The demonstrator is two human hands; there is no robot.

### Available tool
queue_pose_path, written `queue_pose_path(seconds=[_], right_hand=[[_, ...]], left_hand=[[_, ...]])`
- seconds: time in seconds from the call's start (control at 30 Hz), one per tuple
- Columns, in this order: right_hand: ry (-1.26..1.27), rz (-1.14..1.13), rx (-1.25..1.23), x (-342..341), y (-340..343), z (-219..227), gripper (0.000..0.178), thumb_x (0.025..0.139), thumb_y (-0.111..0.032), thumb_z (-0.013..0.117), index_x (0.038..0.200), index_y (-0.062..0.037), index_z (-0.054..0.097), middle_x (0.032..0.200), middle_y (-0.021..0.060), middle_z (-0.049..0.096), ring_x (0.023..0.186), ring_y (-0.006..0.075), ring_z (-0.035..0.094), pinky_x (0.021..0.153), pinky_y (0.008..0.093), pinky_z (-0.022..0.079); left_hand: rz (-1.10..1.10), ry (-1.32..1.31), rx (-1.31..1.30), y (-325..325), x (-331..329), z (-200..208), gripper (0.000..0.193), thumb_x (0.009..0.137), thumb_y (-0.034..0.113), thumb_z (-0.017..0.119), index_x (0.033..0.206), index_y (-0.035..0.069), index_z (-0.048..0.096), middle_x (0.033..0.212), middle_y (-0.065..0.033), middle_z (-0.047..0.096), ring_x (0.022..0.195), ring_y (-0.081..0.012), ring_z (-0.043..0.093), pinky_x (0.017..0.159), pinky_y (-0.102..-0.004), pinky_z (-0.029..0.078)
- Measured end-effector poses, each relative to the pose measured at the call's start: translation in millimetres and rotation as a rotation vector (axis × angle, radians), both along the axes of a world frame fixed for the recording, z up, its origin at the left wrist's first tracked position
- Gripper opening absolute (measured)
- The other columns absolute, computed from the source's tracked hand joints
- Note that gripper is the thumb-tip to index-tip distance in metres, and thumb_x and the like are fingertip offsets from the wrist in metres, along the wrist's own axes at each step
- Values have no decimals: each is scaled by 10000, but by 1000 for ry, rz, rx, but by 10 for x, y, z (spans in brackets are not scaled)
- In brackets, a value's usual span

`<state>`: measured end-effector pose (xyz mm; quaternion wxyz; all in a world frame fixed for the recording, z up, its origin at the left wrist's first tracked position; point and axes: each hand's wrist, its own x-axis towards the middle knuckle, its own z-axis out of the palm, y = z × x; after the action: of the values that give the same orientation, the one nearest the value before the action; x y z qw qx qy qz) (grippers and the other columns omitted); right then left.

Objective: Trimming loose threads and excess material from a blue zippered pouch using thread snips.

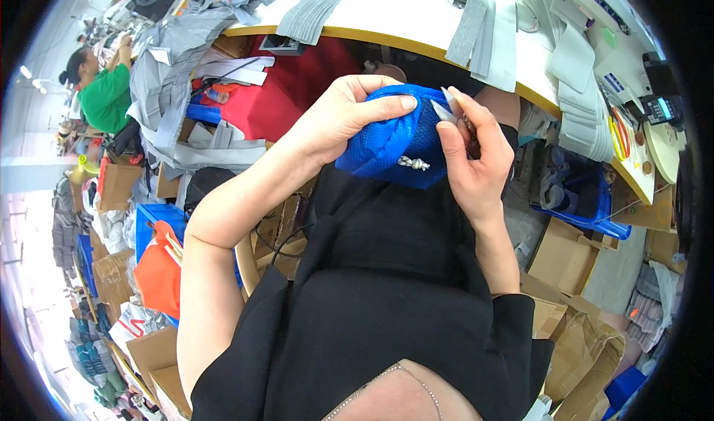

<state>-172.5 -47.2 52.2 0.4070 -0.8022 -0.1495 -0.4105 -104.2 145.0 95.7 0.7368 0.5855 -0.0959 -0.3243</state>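
My left hand (343, 116) grips a blue mesh-textured fabric piece (387, 142) over my lap, the thumb pressed on its bunched upper edge. A small silvery twisted or knotted bit (413, 164) shows on the front of the fabric; its kind is unclear. In my right hand (482, 157) is a pair of thread snips (445, 110), their two pointed blades apart at the right upper edge of the blue fabric. Fingers cover most of the snips' handle. Whether the blades touch the fabric cannot be told.
Ahead runs a white worktable (394, 8) with a yellow edge and grey strips (320, 8). Grey fabric (160, 71) piles up at left, near a person in green (108, 97). A blue crate (584, 205) and cardboard boxes (563, 257) stand at right.
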Motion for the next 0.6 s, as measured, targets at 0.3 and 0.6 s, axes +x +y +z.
queue_pose_path(seconds=[0.3, 0.6], right_hand=[[-113, 10, -293, 68, -90, 143, 416, 559, -16, 752, 971, -56, 705, 796, 36, 610, 654, 177, 576, 528, 281, 473], [-145, -61, -546, 22, -25, 194, 332, 595, -15, 738, 919, -8, 665, 784, 77, 596, 678, 220, 588, 564, 312, 493]], left_hand=[[-54, -365, 234, -34, -61, 51, 181, 861, 97, 728, 1010, -6, 715, 855, -30, 704, 768, -44, 620, 714, -209, 517], [-156, -634, 357, 13, -76, 38, 165, 828, 38, 733, 980, -26, 712, 853, -21, 701, 789, -39, 599, 716, -218, 505]])
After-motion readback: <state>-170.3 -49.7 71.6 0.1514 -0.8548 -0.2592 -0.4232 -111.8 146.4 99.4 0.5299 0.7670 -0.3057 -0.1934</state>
